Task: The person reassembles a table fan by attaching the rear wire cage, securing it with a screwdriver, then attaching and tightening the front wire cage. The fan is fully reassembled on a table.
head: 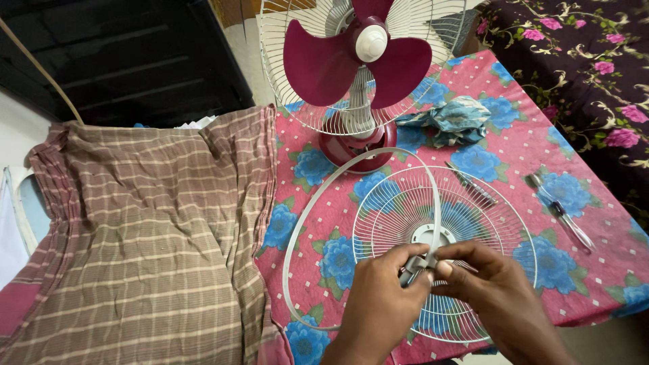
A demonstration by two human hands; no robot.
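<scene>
My left hand and my right hand meet over the lower middle of the table, both pinching the clasp ends of a white plastic fan guard ring. The ring loops up to the left and back toward the fan base. Under my hands lies the white wire front guard, flat on the cloth. A table fan with maroon blades and a maroon base stands at the back, its rear wire guard still around the blades.
A pink tablecloth with blue flowers covers the table. A screwdriver with a clear handle and a thin metal tool lie at the right. A crumpled blue cloth sits beside the fan. A checked brown cloth drapes at left.
</scene>
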